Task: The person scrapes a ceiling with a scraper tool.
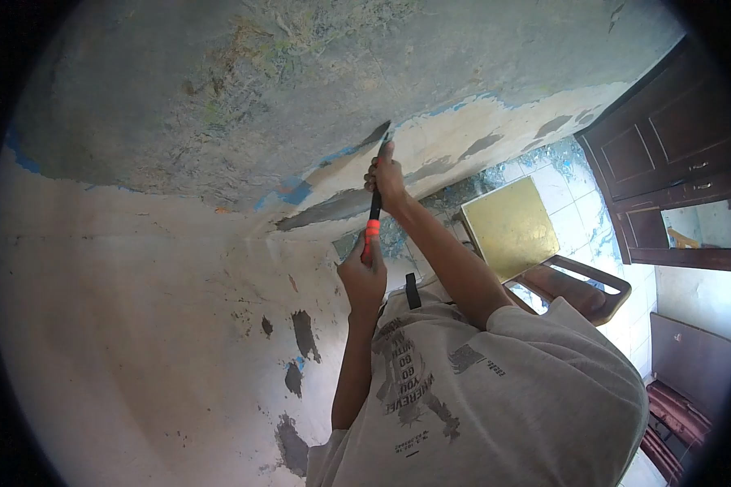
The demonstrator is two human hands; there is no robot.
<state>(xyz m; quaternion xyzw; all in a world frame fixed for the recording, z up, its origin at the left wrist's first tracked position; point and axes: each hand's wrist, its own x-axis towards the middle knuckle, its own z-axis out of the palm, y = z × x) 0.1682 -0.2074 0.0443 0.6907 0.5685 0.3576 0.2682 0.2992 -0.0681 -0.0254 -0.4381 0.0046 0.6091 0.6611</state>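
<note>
My right hand (pixel 387 180) is wrapped around the upper part of a long scraper (pixel 374 209) with a black and red handle. Lower down, my left hand (pixel 364 272) closes on the red end of the same handle. The blade end touches the wall (pixel 317 122) along the ragged edge where pale paint (pixel 439 134) meets bare grey plaster. Bits of blue paint (pixel 294 193) show along that edge. Part of the scraper is covered by my fingers.
A stool with a yellowish square top (pixel 513 227) stands on the tiled floor, which is littered with paint flakes. Beside it is a brown frame (pixel 613 294). A dark wooden cabinet (pixel 666 138) stands at the right. The side wall (pixel 154 341) has several bare patches.
</note>
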